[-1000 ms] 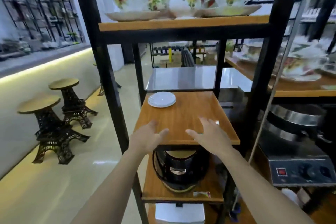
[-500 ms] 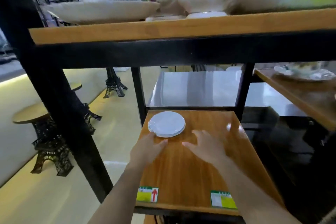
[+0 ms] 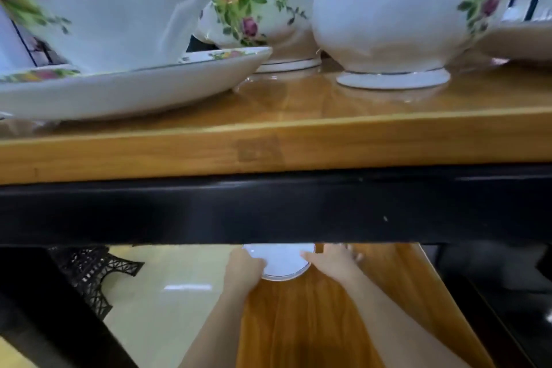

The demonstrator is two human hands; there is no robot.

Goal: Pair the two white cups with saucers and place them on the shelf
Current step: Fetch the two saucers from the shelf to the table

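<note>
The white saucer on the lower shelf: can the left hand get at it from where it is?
Probably yes. The left hand already lies against the near-left rim of the white saucer, with nothing between them. The black shelf beam hides the saucer's far side, so the grip is unclear.

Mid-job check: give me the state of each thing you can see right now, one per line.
white saucers: flat on the lower shelf, far part hidden by the black beam; count unclear.
left hand: at the saucers' left edge, grip unclear.
right hand: at the saucers' right edge, grip unclear.
lower shelf: near part bare wood.
floral china: upright on the upper shelf.
floral saucer: under a floral cup.
</note>
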